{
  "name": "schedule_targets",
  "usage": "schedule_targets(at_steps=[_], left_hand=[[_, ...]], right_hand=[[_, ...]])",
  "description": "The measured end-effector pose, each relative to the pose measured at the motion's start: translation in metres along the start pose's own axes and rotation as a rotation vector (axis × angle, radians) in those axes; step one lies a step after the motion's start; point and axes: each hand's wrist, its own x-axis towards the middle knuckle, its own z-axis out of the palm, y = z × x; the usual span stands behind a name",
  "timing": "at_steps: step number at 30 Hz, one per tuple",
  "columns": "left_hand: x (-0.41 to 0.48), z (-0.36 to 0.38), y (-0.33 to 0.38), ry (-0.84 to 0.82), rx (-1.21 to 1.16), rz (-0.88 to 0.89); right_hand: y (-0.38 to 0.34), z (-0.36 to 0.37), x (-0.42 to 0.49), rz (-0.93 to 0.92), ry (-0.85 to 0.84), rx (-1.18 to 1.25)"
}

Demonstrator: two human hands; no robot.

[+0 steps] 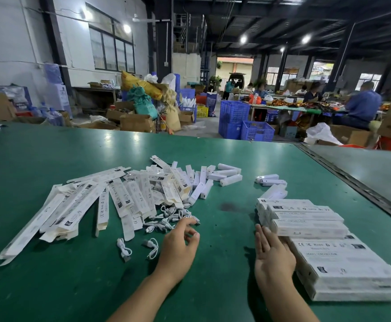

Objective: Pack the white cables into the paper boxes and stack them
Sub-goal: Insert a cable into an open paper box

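Observation:
Flat, unfolded white paper boxes (78, 205) lie fanned over the left of the green table (213, 287). A heap of short white cables (171, 219) sits at their near edge, with two loose cables (151, 248) closer to me. My left hand (179, 247) hovers by the cable heap, its fingers loosely curled and holding nothing. On the right stands a stack of packed boxes (343, 263), with more packed boxes (306, 219) behind it. My right hand (272, 254) lies flat, fingers straight, pressing against the left ends of that stack.
Small white assembled boxes (227, 175) lie scattered at the middle back, a few more (271, 182) to the right. A dark seam (352, 182) divides this table from a grey one. Blue crates (243, 122), cartons and seated people (362, 105) are beyond.

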Motion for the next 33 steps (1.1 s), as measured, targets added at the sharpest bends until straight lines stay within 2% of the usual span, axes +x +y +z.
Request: schedule_targets(at_steps=[3,6,9,11,13,17,19,21,24,27,31,33], left_hand=[[0.016,0.004,0.000,0.041,0.131,0.038],[0.050,-0.001,0.001,0.098,0.375,0.024],[0.087,-0.011,-0.003,0.111,0.637,-0.114],[0.105,-0.016,-0.006,0.087,0.715,-0.258],[0.117,-0.016,-0.006,0.072,0.723,-0.372],[0.129,-0.014,-0.006,0.141,0.728,-0.439],[0.132,-0.018,-0.005,0.207,0.609,-0.490],[0.130,-0.020,-0.001,0.287,0.379,-0.516],[0.110,-0.015,0.015,0.401,0.170,-0.373],[0.073,-0.001,0.031,0.426,0.076,-0.062],[0.016,0.020,0.047,0.316,0.084,0.345],[-0.004,0.027,0.051,0.178,0.139,0.521]], right_hand=[[0.007,0.000,0.003,0.047,0.013,-0.110],[0.012,0.003,0.003,0.016,-0.011,-0.236],[0.014,0.002,0.003,-0.017,-0.044,-0.314],[0.015,0.002,0.004,-0.023,-0.076,-0.350],[0.016,0.002,0.005,-0.037,-0.114,-0.388],[0.017,-0.001,0.005,-0.048,-0.154,-0.433],[0.016,-0.002,0.005,-0.047,-0.171,-0.434],[0.016,-0.003,0.006,-0.051,-0.200,-0.452],[0.020,-0.002,0.005,-0.021,-0.285,-0.498],[0.026,0.002,0.002,0.119,-0.379,-0.472],[0.031,0.007,-0.004,0.312,-0.492,-0.430],[0.029,0.006,-0.005,0.347,-0.589,-0.458]])
